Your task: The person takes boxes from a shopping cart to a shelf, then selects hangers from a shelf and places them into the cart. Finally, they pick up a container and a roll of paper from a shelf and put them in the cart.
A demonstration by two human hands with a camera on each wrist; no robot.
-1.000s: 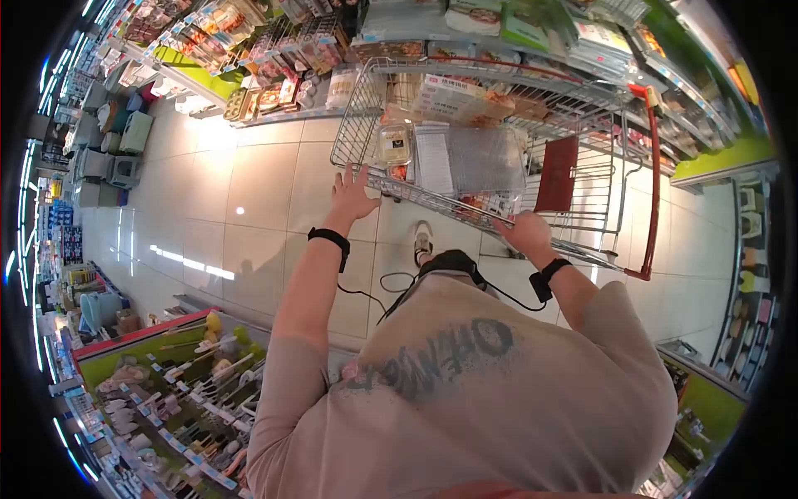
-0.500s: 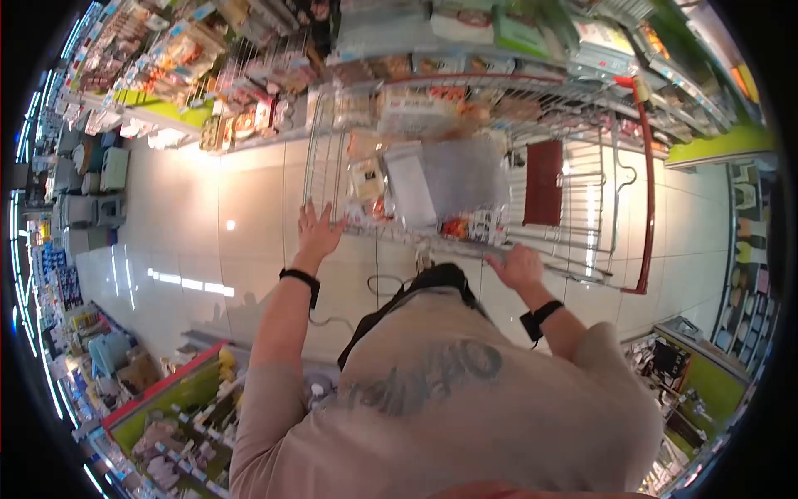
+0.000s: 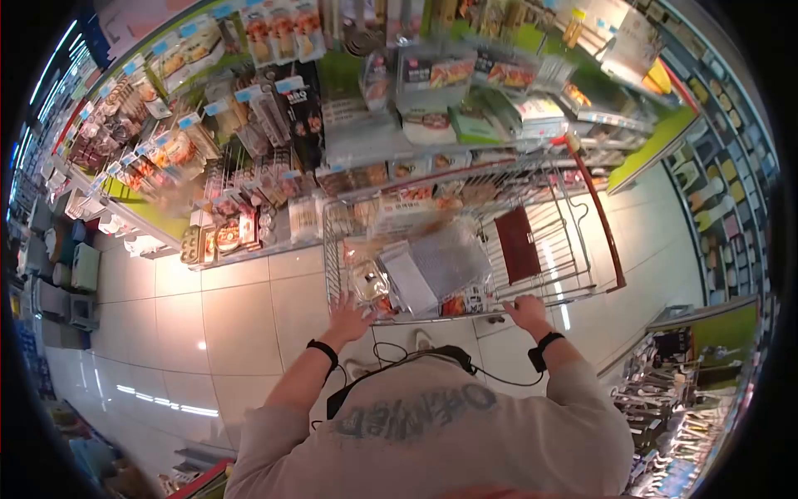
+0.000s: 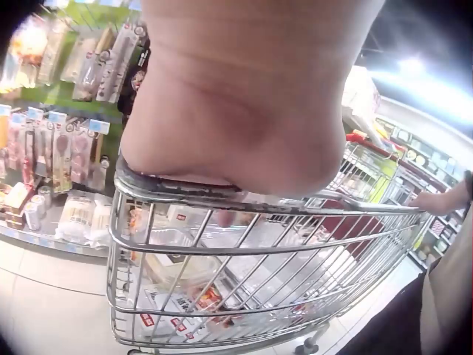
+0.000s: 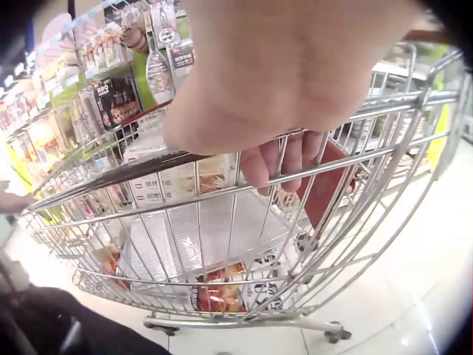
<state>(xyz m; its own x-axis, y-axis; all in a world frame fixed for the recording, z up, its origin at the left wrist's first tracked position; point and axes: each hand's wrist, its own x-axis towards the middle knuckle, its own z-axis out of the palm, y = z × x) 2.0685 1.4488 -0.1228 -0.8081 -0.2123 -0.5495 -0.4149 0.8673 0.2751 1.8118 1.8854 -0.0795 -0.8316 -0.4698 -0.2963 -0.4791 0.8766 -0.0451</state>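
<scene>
A wire shopping cart (image 3: 517,245) with a red handle stands crosswise before me. My left hand (image 3: 351,318) grips the near rim at the corner away from the handle; in the left wrist view a fingertip (image 4: 225,218) dips below that rim. Nearer the handle, my right hand (image 3: 526,313) holds the same rim, its fingers (image 5: 272,157) curled over into the basket. Inside lie a clear-wrapped flat pack (image 3: 455,259), a white pack (image 3: 409,283) and a see-through lidded container (image 3: 368,279). White boxes (image 5: 154,185) sit along the far side.
Shelves with hanging packets (image 3: 283,33) and flat packs (image 3: 428,125) line the aisle beyond the cart. Racks of utensils (image 3: 657,407) stand behind me on the right. Grey bins (image 3: 58,291) are at far left, past the tiled floor (image 3: 241,333). A cable (image 3: 507,381) hangs at my waist.
The cart first shifted left, and now sits lower in the head view, closer to my body. Both hands stay at its near rim. The view has tilted up, showing more shelving.
</scene>
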